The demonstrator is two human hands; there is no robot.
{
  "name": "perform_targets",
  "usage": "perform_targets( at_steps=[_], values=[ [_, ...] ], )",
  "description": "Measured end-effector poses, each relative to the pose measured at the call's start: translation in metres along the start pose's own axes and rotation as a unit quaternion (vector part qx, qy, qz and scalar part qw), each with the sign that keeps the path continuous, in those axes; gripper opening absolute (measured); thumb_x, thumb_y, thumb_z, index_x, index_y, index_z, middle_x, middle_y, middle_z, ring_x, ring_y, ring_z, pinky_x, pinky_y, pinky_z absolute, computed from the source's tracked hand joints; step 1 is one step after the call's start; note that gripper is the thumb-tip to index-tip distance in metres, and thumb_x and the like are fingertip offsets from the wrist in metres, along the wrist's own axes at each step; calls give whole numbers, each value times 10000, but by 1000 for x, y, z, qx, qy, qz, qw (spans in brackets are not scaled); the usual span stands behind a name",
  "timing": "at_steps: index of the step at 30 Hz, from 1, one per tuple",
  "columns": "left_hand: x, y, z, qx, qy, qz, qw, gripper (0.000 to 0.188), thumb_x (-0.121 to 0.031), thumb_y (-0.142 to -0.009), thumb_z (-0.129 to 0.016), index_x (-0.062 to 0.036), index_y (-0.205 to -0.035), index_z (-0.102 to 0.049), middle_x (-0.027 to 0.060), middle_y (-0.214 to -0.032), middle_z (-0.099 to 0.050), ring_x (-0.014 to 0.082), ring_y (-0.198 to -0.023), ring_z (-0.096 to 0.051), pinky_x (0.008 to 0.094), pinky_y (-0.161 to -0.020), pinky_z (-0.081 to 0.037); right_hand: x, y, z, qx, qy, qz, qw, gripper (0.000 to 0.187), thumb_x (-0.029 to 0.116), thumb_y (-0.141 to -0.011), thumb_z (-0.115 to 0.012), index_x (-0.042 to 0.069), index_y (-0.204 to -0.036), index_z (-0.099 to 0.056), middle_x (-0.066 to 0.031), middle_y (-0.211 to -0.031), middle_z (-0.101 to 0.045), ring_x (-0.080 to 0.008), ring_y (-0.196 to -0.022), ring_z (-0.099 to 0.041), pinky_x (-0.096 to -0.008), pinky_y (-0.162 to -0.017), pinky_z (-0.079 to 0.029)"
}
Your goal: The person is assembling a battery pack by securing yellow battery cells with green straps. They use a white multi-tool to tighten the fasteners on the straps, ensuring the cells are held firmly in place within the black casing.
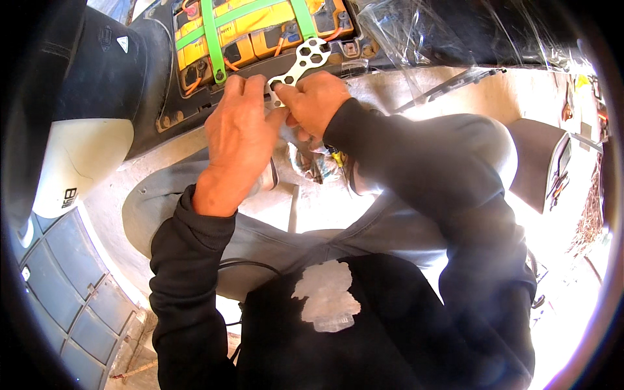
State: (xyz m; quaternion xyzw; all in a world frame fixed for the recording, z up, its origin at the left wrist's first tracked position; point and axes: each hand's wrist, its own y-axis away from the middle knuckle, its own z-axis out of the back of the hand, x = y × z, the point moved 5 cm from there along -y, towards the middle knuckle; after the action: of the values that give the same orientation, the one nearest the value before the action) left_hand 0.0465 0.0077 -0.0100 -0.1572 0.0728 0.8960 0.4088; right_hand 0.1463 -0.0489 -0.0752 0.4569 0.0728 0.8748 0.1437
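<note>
A flat silver multi-hole wrench point(300, 65) slants up and to the right, just in front of the battery compartment. My right hand point(318, 103) is closed on its lower part, thumb across the metal. My left hand point(239, 140) has its fingers bent in against the wrench's lower end; its fingertips are partly hidden. Beyond the tool sit orange-and-black batteries point(263, 47) in a dark recess. Bright green straps point(212, 42) run over them, and orange cables join their terminals.
Clear plastic film point(416, 45) covers the dark bodywork at upper right. A dark tool bag point(538, 159) stands beyond my right knee. Left of me are a black-and-white vehicle panel point(88, 159) and blue-grey plastic panels point(81, 299). Small items, one yellow-handled point(337, 158), lie between my legs.
</note>
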Motion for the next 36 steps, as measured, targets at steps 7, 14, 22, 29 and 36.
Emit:
perform_targets(
  at_steps=[7,14,22,29,36],
  values=[
    [15,-3,1,-13,-6,34,999,334,-146,-727,-683,-46,-1024,-569,136,-952,-543,352,-847,-598,437,-677,-482,17,0,-3,-20,41,-34,998,390,346,-862,-533,-9,-825,-689,-237,-773,-645,-378,-771,-648,-441,-714,-519],
    [28,-11,4,-44,-19,48,998,327,-164,-723,-725,-40,-997,-597,140,-933,-566,350,-819,-603,431,-674,-483,39,11,-2,33,58,14,998,288,247,-813,-567,-12,-746,-676,-222,-760,-652,-368,-746,-655,-433,-698,-524],
    [38,-23,6,-16,-17,54,998,285,-211,-724,-744,-40,-928,-643,142,-883,-597,337,-808,-605,428,-669,-466,50,37,-20,125,142,86,978,164,133,-764,-574,12,-743,-682,-201,-724,-655,-340,-713,-672,-415,-635,-536],
    [56,-44,6,-20,-28,-8,999,208,-195,-757,-722,-26,-868,-669,157,-818,-645,312,-735,-620,387,-658,-472,50,40,-14,100,148,143,973,161,114,-770,-556,17,-776,-685,-204,-750,-658,-338,-709,-673,-416,-630,-535],
    [69,-61,1,59,19,90,994,240,-249,-764,-720,-28,-856,-704,181,-769,-665,314,-710,-643,372,-655,-488,51,43,-13,106,170,142,969,177,190,-767,-608,26,-768,-676,-188,-726,-657,-327,-704,-672,-397,-623,-530]
  ],
)
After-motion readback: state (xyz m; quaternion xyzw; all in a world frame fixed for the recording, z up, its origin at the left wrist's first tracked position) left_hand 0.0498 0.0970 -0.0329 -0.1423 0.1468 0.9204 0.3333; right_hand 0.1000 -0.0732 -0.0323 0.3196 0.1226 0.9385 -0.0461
